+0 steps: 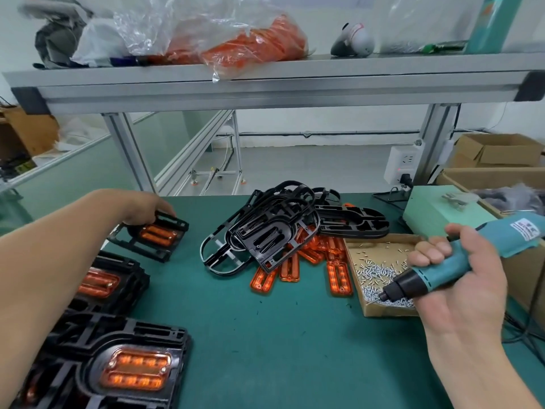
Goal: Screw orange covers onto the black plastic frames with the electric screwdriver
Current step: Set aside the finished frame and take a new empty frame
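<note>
Both hands busy at the green worktop [265, 335].
The right hand [466, 290] has its grip clamped round the teal electric screwdriver [424, 280], bit over the shallow cardboard box of small silver screws [371, 270] just beside that grip; the left hand [141, 208] grips the far edge of a black plastic frame with an orange cover fitted [153, 237]; bare black frames [265, 231] and loose translucent orange covers [336, 276] lie heaped between the grips.

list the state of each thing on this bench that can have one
left hand, grips the far frame
right hand, grips the electric screwdriver
electric screwdriver, tilted, tip among the screws
screw box, open
far frame, orange cover seated in it
near frames, stacked, covers fitted
bare black frames, heaped, no covers
loose orange covers, partly under that heap
</note>
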`<state>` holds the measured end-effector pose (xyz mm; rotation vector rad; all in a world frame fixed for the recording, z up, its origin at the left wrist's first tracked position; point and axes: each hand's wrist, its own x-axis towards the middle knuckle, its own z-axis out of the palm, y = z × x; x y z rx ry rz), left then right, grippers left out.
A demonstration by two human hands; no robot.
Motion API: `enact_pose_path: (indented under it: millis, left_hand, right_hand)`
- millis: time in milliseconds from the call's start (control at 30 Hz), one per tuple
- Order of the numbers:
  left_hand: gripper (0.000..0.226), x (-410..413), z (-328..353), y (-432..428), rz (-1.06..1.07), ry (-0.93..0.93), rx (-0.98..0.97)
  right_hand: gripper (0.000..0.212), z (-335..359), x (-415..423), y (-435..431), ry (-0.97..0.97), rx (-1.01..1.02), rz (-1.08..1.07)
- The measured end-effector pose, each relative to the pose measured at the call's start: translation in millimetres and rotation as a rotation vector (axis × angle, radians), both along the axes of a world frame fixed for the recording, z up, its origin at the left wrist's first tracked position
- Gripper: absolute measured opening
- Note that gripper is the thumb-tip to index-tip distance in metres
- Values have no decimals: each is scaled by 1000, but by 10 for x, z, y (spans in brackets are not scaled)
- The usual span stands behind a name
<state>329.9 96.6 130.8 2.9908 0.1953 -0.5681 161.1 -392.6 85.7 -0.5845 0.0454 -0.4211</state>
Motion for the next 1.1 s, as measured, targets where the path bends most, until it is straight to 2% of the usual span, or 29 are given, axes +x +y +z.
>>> enact_pose_path:
  millis: [100, 200, 267, 400, 500, 600, 700, 800, 900, 1000, 1100]
  left_hand:
    - [64, -73, -103, 23, 35, 13, 8]
    - [78, -110, -67, -48, 30, -28, 139]
    - [72, -101, 51, -196, -6, -109, 164]
    - [44, -122, 343, -810, -157, -321, 65]
    - [40, -213, 391, -1407, -293, -450, -15]
    - [48, -292, 237, -1932, -344, -462, -30]
    - [37, -297, 38, -2240, -304, -458, 60]
    - [25, -259, -72, -2292, -232, -538, 74]
    - [26, -255, -121, -2267, -234, -572, 63]
    - [25, -287, -138, -2266, -282, -566, 37]
    - [21, -326, -136, -2278, -364, -581, 102]
  right_hand:
    - [8, 8, -2, 6, 0, 2, -3]
    - [7, 14, -6, 5, 3, 8, -4]
    - [7, 17, -7, 5, 5, 14, 0]
    - [5, 22, -18, 1, 6, 17, 2]
    - [6, 34, -19, -3, 13, 17, 5]
    - [7, 39, -14, -5, 25, 26, 10]
    - [7, 31, -6, -16, 28, 39, 17]
    - [8, 23, 6, -24, 26, 44, 28]
    - [8, 22, 11, -28, 26, 51, 32]
    - [7, 20, 9, -30, 17, 60, 34]
    - [6, 18, 10, -37, 16, 68, 34]
